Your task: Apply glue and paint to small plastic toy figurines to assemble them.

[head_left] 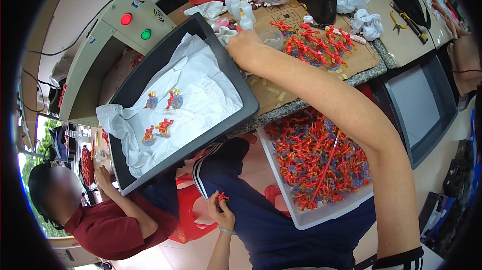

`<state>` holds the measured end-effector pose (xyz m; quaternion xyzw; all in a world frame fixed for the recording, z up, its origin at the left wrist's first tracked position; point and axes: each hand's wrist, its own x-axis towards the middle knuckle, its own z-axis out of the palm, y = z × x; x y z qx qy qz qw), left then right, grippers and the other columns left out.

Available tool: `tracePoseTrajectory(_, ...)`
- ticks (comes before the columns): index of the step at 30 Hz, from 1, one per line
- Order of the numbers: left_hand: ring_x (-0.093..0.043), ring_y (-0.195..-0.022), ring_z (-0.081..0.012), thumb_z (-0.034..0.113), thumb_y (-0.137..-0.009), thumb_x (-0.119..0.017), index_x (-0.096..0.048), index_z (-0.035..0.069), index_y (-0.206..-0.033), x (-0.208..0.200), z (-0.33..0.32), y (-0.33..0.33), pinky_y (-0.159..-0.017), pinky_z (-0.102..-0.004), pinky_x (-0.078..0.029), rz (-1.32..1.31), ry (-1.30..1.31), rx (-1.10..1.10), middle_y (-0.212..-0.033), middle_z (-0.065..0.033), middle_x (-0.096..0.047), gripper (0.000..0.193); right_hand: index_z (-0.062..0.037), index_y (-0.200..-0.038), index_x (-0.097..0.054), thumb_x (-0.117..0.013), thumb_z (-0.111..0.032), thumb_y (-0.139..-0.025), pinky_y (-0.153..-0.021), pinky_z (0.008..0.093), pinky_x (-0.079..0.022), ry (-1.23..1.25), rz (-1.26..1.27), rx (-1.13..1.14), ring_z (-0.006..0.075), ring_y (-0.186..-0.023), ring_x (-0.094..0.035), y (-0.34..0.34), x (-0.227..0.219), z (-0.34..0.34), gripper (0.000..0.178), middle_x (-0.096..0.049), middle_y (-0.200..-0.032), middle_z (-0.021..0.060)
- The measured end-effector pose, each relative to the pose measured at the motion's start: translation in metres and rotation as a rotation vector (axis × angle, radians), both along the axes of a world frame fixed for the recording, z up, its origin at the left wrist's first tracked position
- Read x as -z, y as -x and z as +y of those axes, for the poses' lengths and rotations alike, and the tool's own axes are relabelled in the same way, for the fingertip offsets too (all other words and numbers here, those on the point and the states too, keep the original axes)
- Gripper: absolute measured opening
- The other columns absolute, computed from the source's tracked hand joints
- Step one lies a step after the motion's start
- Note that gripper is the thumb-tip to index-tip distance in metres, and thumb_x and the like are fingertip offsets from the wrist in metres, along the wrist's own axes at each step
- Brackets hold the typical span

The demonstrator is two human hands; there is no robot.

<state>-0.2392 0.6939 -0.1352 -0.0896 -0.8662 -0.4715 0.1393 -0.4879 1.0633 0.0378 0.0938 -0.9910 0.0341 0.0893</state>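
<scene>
My left hand, low by my left thigh, is closed on a small red figurine. My right arm stretches across to the workbench, where my right hand is curled beside the far right rim of a black tray. Its fingertips are turned away and touch a whitish cloth; what they grip is hidden. White paper lines the black tray, with several red, yellow and clear-blue figurines on it. A white bin heaped with similar figurines rests by my lap.
More figurines stand on the cardboard-covered bench, near squeeze bottles and a clear cup. A beige machine with red and green buttons stands left. A person in a dark red shirt sits at left. Pliers lie far right.
</scene>
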Motion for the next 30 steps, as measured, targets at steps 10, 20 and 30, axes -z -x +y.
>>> tracePoseTrajectory(10,-0.060,-0.079,-0.0206,0.000,-0.089,-0.052,-0.059,-0.003,-0.107,-0.011,0.006,-0.002,-0.070,-0.0274,-0.049,0.051,0.019,0.020,-0.092,-0.0134,-0.059,0.020,0.0071,-0.089,-0.062,-0.060,-0.012,-0.080,-0.071,0.0439,-0.052,0.351,0.045,0.061,0.0414,-0.085,-0.064,-0.005,-0.023,0.018,0.021,-0.064,-0.086,0.0274)
tracePoseTrajectory(20,-0.060,-0.082,-0.0254,-0.001,-0.087,-0.052,-0.059,-0.002,-0.107,0.003,-0.006,-0.002,-0.074,-0.0297,-0.048,0.013,-0.022,0.019,-0.094,-0.0152,-0.060,0.021,-0.0045,-0.094,-0.068,-0.066,-0.017,-0.083,-0.048,0.0198,-0.038,0.999,0.193,0.204,0.0044,-0.060,-0.053,-0.009,-0.054,0.105,0.016,-0.068,-0.084,0.0044)
tracePoseTrajectory(30,-0.061,-0.082,-0.0252,-0.001,-0.087,-0.052,-0.059,-0.002,-0.107,-0.005,0.003,0.000,-0.074,-0.0297,-0.048,0.037,0.027,0.032,-0.094,-0.0154,-0.060,0.021,-0.0024,-0.135,-0.046,-0.066,-0.004,-0.079,-0.055,0.0194,-0.040,1.002,0.044,0.068,0.0075,-0.075,-0.059,0.023,-0.020,0.102,0.059,-0.069,-0.105,0.0047)
